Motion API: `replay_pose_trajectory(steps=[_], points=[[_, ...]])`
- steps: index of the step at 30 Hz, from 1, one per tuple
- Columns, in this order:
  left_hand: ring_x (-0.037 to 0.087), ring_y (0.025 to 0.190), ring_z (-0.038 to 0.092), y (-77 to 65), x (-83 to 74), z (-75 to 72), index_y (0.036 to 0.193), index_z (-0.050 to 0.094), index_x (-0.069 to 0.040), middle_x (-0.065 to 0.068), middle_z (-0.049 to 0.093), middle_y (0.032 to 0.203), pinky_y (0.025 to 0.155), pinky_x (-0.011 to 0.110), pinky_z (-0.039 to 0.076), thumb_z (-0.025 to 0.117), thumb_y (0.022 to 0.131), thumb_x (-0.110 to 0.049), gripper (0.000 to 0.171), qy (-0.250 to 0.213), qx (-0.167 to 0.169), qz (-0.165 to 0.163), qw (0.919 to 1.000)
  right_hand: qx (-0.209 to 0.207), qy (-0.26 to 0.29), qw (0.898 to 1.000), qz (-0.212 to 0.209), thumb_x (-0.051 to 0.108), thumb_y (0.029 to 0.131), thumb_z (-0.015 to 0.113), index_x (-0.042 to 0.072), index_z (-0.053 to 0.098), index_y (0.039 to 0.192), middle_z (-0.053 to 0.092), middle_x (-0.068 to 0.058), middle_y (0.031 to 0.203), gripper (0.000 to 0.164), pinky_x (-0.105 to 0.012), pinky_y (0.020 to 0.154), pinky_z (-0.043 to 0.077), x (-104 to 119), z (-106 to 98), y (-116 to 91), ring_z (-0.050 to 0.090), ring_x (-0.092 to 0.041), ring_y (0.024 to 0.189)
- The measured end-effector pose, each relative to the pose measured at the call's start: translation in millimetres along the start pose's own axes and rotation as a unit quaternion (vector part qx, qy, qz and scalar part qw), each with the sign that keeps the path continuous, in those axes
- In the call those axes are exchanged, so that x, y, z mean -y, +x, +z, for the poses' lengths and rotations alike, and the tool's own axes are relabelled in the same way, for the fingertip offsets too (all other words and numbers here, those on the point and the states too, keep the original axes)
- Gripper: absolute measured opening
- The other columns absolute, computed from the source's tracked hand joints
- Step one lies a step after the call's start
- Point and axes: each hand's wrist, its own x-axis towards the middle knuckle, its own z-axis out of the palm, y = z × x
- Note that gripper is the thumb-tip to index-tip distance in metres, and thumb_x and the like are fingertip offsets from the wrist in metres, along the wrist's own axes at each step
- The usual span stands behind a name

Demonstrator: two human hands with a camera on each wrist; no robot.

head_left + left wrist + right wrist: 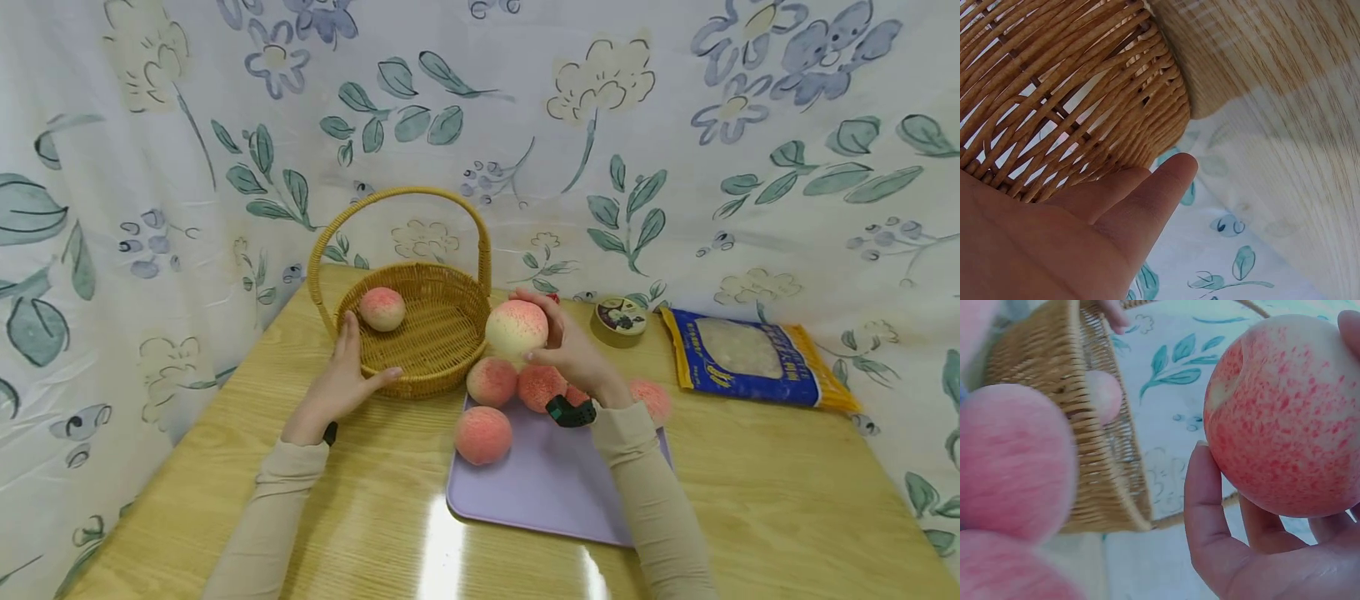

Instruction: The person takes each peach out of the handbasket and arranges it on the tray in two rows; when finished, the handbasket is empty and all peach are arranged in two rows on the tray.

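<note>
My right hand grips a pink and cream peach, its fingers and thumb spread round the fruit. In the head view this peach is held up beside the right rim of a woven basket with a tall arched handle. My left hand rests against the basket's near left side, fingers straight and thumb apart; the left wrist view shows the fingers along the wicker wall. Inside the basket lies one peach, at the left. Several more peaches sit on a lilac tray, partly hidden by my right arm.
Behind my right hand stands a round tin with a picture on its lid. A blue and yellow packet with a clear window lies at the right of the wooden table. A flowered cloth hangs behind and at both sides.
</note>
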Motion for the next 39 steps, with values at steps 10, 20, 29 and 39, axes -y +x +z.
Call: replay_pose_trajectory(steps=[10, 20, 29, 39], points=[[0.054, 0.144, 0.004, -1.5, 5.3, -3.2, 0.147, -0.031, -0.01, 0.015, -0.029, 0.157, 0.113, 0.065, 0.02, 0.052, 0.089, -0.065, 0.116, 0.005, -0.001, -0.003, 1.0, 0.017, 0.035, 0.999, 0.021, -0.005, 0.08, 0.071, 0.015, 0.033, 0.147, 0.033, -0.001, 0.151, 0.079, -0.024, 0.096, 0.049, -25, 7, -39, 0.046, -0.012, 0.127], [0.057, 0.141, 0.01, -3.6, 0.8, -3.9, 0.147, -0.031, -0.007, 0.019, -0.026, 0.157, 0.11, 0.066, 0.026, 0.052, 0.09, -0.065, 0.116, 0.014, -0.001, -0.003, 0.9999, 0.021, 0.001, 0.999, 0.046, -0.003, 0.081, 0.071, 0.012, 0.029, 0.149, 0.021, -0.015, 0.158, 0.082, -0.026, 0.094, 0.051, -28, 5, -66, 0.044, -0.01, 0.129], [0.054, 0.143, 0.007, -0.9, -3.1, -2.1, 0.148, -0.029, -0.006, 0.018, -0.027, 0.157, 0.11, 0.066, 0.026, 0.052, 0.09, -0.065, 0.116, 0.011, 0.002, -0.001, 0.9999, 0.012, -0.082, 0.994, 0.066, -0.007, 0.077, 0.071, 0.002, 0.03, 0.146, 0.029, -0.018, 0.153, 0.082, -0.022, 0.095, 0.048, -44, 6, -97, 0.044, -0.001, 0.126], [0.053, 0.144, 0.004, 0.0, -4.8, -2.2, 0.148, -0.028, -0.004, 0.018, -0.027, 0.157, 0.111, 0.065, 0.024, 0.052, 0.09, -0.065, 0.116, 0.017, 0.002, 0.006, 0.9998, 0.008, -0.147, 0.987, 0.063, -0.005, 0.075, 0.076, 0.007, 0.039, 0.142, 0.037, -0.017, 0.15, 0.077, -0.015, 0.095, 0.042, -61, 8, -105, 0.041, 0.005, 0.128]])
